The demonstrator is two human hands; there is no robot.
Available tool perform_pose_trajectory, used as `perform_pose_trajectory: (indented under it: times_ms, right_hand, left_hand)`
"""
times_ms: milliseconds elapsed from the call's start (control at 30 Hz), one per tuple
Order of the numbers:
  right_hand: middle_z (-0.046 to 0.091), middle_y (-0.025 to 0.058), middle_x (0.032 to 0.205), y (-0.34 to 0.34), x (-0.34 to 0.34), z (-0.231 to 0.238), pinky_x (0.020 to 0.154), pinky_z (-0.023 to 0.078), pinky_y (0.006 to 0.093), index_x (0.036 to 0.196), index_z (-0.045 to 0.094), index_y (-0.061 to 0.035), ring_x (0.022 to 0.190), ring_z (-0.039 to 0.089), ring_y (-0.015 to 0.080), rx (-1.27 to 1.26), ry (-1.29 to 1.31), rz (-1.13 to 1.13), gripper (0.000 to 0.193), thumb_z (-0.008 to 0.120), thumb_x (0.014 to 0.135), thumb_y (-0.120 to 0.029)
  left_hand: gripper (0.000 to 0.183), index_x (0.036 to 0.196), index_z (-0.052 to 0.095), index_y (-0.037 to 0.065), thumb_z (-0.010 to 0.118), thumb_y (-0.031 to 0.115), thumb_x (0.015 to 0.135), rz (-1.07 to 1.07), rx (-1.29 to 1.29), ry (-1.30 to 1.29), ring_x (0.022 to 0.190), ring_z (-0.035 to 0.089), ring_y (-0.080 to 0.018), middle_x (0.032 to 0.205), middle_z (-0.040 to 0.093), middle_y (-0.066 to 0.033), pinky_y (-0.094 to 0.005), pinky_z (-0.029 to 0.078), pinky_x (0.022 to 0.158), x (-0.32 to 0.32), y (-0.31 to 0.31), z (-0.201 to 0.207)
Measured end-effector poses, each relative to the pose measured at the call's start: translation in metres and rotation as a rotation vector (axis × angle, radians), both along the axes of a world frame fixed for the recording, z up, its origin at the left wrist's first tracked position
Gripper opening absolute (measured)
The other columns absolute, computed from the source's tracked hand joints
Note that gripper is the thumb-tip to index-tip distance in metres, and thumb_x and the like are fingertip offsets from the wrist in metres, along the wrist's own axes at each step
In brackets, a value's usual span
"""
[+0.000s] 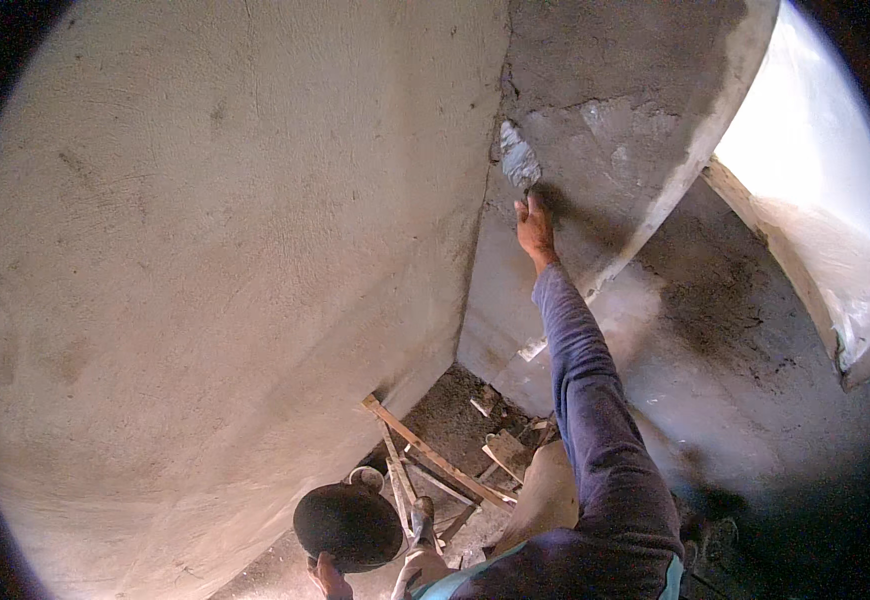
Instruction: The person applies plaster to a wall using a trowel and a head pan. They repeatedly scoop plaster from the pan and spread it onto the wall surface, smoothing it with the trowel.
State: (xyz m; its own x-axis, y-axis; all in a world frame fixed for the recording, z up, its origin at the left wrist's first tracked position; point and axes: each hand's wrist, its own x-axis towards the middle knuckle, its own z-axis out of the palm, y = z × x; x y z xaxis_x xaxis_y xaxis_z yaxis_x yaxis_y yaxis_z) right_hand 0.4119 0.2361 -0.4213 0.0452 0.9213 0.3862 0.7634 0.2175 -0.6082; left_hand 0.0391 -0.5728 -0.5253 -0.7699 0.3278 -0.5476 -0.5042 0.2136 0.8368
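My right hand [535,230], at the end of a stretched arm in a dark blue sleeve, is closed round the handle of a trowel. The trowel's pointed blade [520,156] looks pale with wet plaster and lies by the corner where two walls meet. The fingers hide most of the handle. Low down, my left hand [328,577] grips the near rim of a round black bowl [348,526]. From this angle I cannot make out what is inside it.
A large beige wall [215,260] fills the left side. Right of the corner, the grey plastered wall [635,130] ends at a bright opening [805,130] with a pale ledge. Below are wooden strips [435,450], a small light container [365,477] and rubble [485,400].
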Motion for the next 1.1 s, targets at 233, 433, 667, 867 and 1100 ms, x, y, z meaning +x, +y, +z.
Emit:
perform_pose_trajectory:
  times_ms: [233, 433, 667, 867, 1100]
  right_hand:
    - [0.066, 0.0259, 0.124, -0.002, -0.016, -0.096, 0.098, 0.051, 0.0512, 0.137, 0.056, 0.0023, 0.114, 0.062, 0.0465, -0.075, -0.188, -0.127, 0.054, 0.054, 0.104, -0.041]
    - [0.067, 0.0223, 0.122, -0.050, 0.009, -0.097, 0.083, 0.055, 0.0493, 0.133, 0.058, -0.0004, 0.104, 0.069, 0.0356, -0.205, -0.388, -0.170, 0.043, 0.058, 0.097, -0.024]
    - [0.074, 0.0196, 0.112, -0.033, 0.008, 0.068, 0.072, 0.060, 0.0473, 0.102, 0.077, -0.0063, 0.089, 0.074, 0.0367, 0.052, -0.854, -0.080, 0.022, 0.059, 0.096, -0.017]
    - [0.073, 0.0192, 0.112, -0.046, -0.008, 0.169, 0.079, 0.060, 0.0463, 0.105, 0.076, -0.0064, 0.097, 0.074, 0.0345, 0.180, -0.911, -0.069, 0.026, 0.054, 0.101, -0.020]
    - [0.071, 0.0206, 0.114, -0.112, 0.008, 0.265, 0.090, 0.056, 0.0535, 0.120, 0.066, -0.0020, 0.102, 0.070, 0.0410, 0.303, -0.682, -0.198, 0.029, 0.056, 0.099, -0.019]
  left_hand:
    - [0.036, 0.116, 0.063, 0.005, 0.067, 0.015, 0.082, 0.062, 0.054, 0.010, 0.073, 0.068, -0.0245, 0.101, 0.070, -0.0094, -0.0378, 0.057, 0.058, 0.008, -0.008, -0.032]
    - [0.036, 0.114, 0.061, 0.006, 0.070, 0.016, 0.081, 0.059, -0.004, -0.046, 0.072, 0.067, -0.0257, 0.098, 0.069, -0.0090, -0.0380, 0.057, 0.057, 0.012, -0.013, -0.052]
    - [0.039, 0.119, 0.064, 0.004, 0.066, 0.016, 0.083, -0.028, 0.073, -0.069, 0.083, 0.065, -0.0198, 0.102, 0.069, -0.0067, -0.0337, 0.054, 0.073, 0.032, 0.000, -0.021]
    - [0.039, 0.119, 0.064, 0.004, 0.065, 0.014, 0.082, -0.071, 0.152, -0.037, 0.090, 0.068, -0.0205, 0.104, 0.070, -0.0067, -0.0362, 0.057, 0.079, 0.038, 0.016, 0.023]
    - [0.030, 0.110, 0.066, 0.006, 0.064, 0.010, 0.081, -0.049, 0.183, -0.044, 0.079, 0.060, -0.0158, 0.094, 0.065, -0.0017, -0.0317, 0.051, 0.074, 0.020, 0.022, 0.013]
